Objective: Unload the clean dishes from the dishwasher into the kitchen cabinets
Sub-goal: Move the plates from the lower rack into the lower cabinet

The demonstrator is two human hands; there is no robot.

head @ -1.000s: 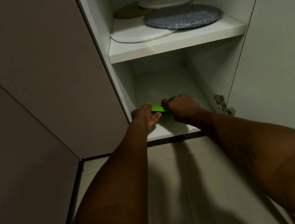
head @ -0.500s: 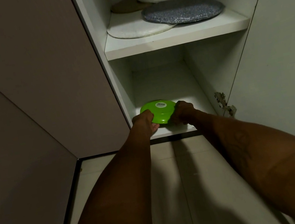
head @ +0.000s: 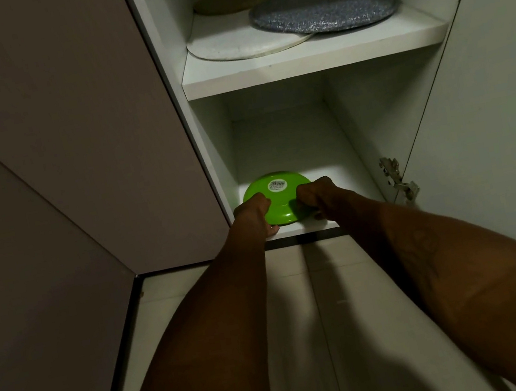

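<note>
Both reach forward; left hand, right hand curled.

Green plate now lies face-down, seemingly on the shelf

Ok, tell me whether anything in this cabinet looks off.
The green plate is upside down at the front of the lower shelf, a barcode sticker still on its base; the left hand and right hand grip it. On the upper shelf the speckled plate overlaps the white plate askew. Nothing looks spilled or broken.
</note>
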